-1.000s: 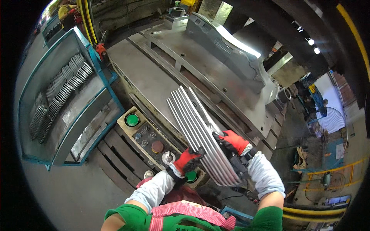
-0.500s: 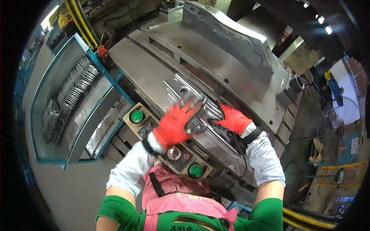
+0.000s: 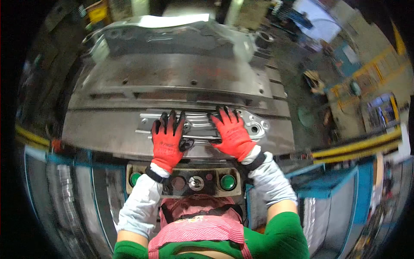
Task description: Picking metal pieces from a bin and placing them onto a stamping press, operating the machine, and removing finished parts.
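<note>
Several long, silver stamped metal strips [image 3: 200,118] lie close together on the flat grey metal bed, running left to right. Ridges run along them, and a rounded right end [image 3: 258,125] has holes. My left hand [image 3: 168,142], in a red glove with black fingertips, rests on their left part, fingers stretched forward and thumb out. On the right part lies my right hand [image 3: 233,134], gloved alike, its fingers spread. Both palms face down and neither hand grips anything. The gloves hide parts of the strips, so how they overlap cannot be told.
Beyond the bed [image 3: 103,125] rises a large shaped metal block [image 3: 168,47]. A control box with a green button [image 3: 227,182] sits between my forearms. Blue-framed bins stand on both sides; the left holds stacked metal parts [image 3: 67,190]. A yellow rail [image 3: 358,146] runs at right.
My view has turned to the right, and the bed now lies straight across it. My left hand, blurred over the strips before, now rests on them; my right hand's fingers have spread flat.
</note>
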Demonstrator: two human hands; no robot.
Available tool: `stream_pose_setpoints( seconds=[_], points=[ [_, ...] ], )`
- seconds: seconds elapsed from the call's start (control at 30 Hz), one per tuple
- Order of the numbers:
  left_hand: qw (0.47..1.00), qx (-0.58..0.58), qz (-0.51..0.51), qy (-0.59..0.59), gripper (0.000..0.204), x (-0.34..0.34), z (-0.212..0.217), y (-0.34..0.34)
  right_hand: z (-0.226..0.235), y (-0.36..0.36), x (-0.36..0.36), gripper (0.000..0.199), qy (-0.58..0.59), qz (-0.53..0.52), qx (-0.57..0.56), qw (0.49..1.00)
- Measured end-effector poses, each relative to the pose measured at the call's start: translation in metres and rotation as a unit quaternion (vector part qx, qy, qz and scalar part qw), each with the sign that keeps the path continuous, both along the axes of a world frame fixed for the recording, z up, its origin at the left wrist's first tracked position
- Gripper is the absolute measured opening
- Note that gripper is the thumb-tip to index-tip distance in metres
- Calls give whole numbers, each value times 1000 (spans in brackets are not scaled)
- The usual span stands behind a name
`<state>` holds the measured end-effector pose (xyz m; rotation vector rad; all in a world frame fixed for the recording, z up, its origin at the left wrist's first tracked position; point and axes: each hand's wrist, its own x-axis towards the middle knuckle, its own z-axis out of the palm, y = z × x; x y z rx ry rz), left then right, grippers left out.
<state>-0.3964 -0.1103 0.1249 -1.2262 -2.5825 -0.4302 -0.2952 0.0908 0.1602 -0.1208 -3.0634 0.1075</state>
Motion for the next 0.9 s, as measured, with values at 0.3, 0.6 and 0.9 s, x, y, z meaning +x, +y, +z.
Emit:
stream_pose_setpoints(
  seconds=[0.3,0.6,0.9],
  points=[
    [973,-99,-183,-103,75,-36,15,-14,-20,-56,15,76,41,-169,47,984],
    [965,-155,-196,-86,103,-100,24,-27,-16,-74,3,76,54,-146,37,987],
    [950,-162,-176,-199,113,-112,17,-19,-50,-50,14,95,122,-67,-143,980]
  ],
)
